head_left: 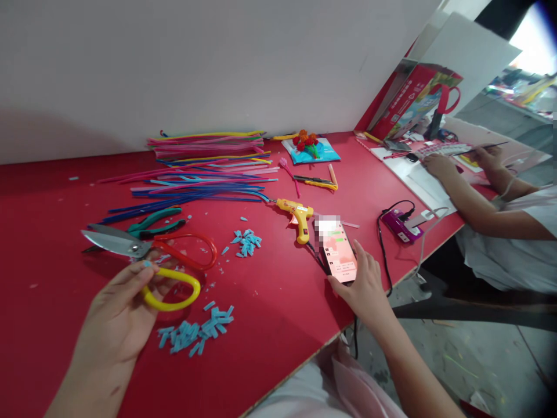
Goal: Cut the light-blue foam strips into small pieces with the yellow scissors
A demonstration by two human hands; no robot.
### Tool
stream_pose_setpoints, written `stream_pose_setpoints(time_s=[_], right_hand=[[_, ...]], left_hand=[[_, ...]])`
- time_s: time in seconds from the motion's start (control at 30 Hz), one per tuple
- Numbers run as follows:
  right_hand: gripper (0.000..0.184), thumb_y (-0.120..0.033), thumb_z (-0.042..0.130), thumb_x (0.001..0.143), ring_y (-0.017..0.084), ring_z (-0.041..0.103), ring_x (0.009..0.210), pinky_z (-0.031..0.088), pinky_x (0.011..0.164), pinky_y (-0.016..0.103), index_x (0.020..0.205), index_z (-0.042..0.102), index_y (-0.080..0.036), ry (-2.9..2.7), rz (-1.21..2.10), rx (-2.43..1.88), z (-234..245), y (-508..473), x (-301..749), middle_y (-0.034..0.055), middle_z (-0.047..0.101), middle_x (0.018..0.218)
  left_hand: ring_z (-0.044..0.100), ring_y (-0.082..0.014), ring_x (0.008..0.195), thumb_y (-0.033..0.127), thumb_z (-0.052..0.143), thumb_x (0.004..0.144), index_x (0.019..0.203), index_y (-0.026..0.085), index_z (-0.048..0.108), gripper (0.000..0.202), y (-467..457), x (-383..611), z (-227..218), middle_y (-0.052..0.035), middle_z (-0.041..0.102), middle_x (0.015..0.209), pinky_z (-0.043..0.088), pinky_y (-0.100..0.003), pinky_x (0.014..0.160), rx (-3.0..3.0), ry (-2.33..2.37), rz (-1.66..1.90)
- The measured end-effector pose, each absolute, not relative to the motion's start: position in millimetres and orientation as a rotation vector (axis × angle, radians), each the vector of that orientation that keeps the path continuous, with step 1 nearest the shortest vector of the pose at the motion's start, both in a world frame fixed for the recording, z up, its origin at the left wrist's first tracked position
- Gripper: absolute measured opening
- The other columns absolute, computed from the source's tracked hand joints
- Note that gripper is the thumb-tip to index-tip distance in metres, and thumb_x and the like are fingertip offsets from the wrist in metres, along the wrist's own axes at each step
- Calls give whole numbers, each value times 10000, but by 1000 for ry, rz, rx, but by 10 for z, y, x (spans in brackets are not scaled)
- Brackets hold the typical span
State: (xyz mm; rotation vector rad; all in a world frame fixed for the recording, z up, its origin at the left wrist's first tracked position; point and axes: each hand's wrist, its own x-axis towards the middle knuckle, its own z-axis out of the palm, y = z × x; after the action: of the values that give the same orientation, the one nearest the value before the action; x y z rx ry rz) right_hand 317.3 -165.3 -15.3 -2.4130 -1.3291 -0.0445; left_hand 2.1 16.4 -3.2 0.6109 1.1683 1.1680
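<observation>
My left hand (126, 302) pinches a pair of scissors (172, 273) near the pivot, their blades parted and pointing left, one handle red and the other yellow. My right hand (365, 284) grips the lower part of a phone (342, 258), thumb on one side and fingers on the other; its lit screen shows a chat. Light blue cut pieces (195, 331) lie in a heap beside my left hand, and a smaller pile of blue snippets (247, 242) sits farther back. A yellow glue gun (298, 217) rests just left of the phone.
Bundled pipe cleaners (204, 148) lie along the wall. Green-handled pliers (156, 220) are behind the scissors. A blue packet (311, 151) carries red flowers. On the right are a purple power strip (402, 226) with cords and a co-worker's arms (461, 186). The table edge (300, 366) runs before me.
</observation>
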Motion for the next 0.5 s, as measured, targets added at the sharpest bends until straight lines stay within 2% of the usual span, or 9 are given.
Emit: stream_pose_setpoints(time_s=[0.5], right_hand=[[800,-438,541,650,281,367,1024,306,860,466,1306,184,-151,-1339,-51,-2406,-165,-1644,3181,134,414,1117]], left_hand=[[581,-87,673,106,648,588,692,151,612,119,171,16,-52,34,632,766,519,-155,573,605,1137,1161]])
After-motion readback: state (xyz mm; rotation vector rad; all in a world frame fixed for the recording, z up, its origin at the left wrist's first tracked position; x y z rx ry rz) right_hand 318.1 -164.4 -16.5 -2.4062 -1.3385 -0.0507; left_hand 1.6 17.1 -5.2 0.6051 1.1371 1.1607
